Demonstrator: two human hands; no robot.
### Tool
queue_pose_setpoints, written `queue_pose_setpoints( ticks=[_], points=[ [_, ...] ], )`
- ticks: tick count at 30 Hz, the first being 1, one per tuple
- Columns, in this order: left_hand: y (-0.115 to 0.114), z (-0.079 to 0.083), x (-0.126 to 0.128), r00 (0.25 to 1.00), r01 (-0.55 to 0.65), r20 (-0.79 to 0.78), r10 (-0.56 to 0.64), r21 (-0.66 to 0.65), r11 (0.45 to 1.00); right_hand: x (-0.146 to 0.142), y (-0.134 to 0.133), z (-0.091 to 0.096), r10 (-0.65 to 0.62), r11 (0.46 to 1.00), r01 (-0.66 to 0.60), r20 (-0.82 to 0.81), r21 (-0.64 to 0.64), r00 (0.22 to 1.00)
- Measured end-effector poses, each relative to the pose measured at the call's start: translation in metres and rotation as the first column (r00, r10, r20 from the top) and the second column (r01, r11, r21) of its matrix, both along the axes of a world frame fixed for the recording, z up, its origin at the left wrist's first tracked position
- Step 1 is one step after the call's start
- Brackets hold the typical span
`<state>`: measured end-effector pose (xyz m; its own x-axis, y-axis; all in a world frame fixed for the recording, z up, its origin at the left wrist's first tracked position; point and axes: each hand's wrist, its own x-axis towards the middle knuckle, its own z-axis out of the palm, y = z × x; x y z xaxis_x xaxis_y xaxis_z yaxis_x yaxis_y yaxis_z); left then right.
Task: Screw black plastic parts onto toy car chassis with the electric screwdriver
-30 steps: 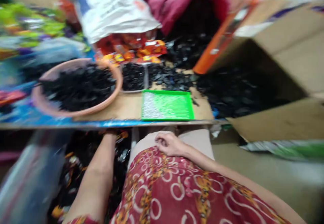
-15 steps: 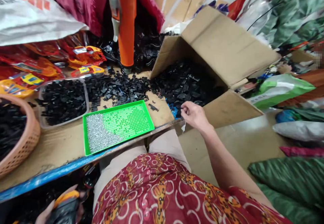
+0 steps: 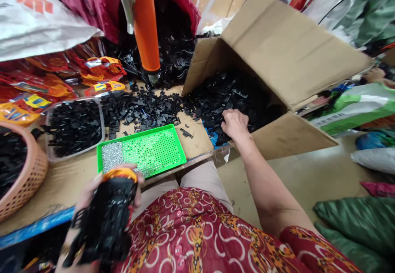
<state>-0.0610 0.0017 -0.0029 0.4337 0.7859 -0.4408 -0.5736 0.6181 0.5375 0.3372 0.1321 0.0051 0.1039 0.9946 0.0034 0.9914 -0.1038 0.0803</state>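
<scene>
My left hand [image 3: 92,188] is closed around a bundle of black plastic parts with an orange top [image 3: 106,219], held up over the table's near edge. Just beyond it lies a green perforated tray [image 3: 154,151] with small silver pieces heaped at its left end. My right hand [image 3: 235,123] reaches into the open cardboard box [image 3: 286,55], fingers curled down among the black plastic parts [image 3: 234,96] at its mouth. What those fingers hold is hidden.
A loose pile of black parts [image 3: 142,108] lies behind the tray. A clear tub [image 3: 74,127] and a woven basket [image 3: 26,174] at the left also hold black parts. An orange tool [image 3: 145,26] stands upright at the back. Red and yellow packets [image 3: 61,75] lie at far left.
My left hand has come up from under the table with the black bundle. My right hand has moved from my lap up to the table edge and on into the box.
</scene>
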Motion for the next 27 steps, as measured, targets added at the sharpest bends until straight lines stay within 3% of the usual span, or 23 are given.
queue_pose_setpoints(
  ticks=[3,5,8,13,20,22,24,26,27],
  points=[
    [0.019,0.006,0.027,0.995,-0.085,-0.052,0.087,0.047,0.995,0.005,-0.001,-0.004,0.005,1.000,-0.005,0.000,0.014,1.000],
    [0.032,0.003,0.045,0.998,-0.061,0.020,0.059,0.082,0.995,0.013,0.001,-0.012,0.029,0.995,-0.031,0.022,0.093,0.999],
    [0.041,-0.009,0.060,0.998,-0.020,0.060,0.014,0.100,0.995,0.023,0.010,-0.028,0.105,0.959,-0.081,-0.078,0.272,0.991],
    [0.026,-0.023,0.072,0.997,-0.076,0.037,0.074,0.045,0.996,0.022,0.018,-0.037,0.100,0.936,-0.052,-0.122,0.349,0.987],
    [0.008,-0.017,0.085,0.982,-0.184,-0.018,0.185,0.047,0.982,0.015,0.016,-0.022,0.008,0.888,0.040,-0.104,0.458,0.995],
    [0.004,-0.016,0.088,0.975,-0.217,-0.031,0.219,0.054,0.975,0.004,0.005,-0.011,0.108,0.849,-0.014,-0.148,0.528,0.983],
    [0.001,-0.015,0.092,0.977,-0.205,-0.056,0.208,0.060,0.977,-0.016,-0.012,0.000,0.360,0.784,-0.168,-0.217,0.598,0.907],
    [-0.002,-0.015,0.094,0.979,-0.167,-0.104,0.173,0.059,0.984,-0.043,-0.031,0.009,0.597,0.733,-0.314,-0.348,0.603,0.723],
    [-0.003,-0.015,0.094,0.979,-0.147,-0.135,0.153,0.055,0.988,-0.058,-0.040,0.012,0.652,0.731,-0.369,-0.429,0.573,0.625]
  ],
)
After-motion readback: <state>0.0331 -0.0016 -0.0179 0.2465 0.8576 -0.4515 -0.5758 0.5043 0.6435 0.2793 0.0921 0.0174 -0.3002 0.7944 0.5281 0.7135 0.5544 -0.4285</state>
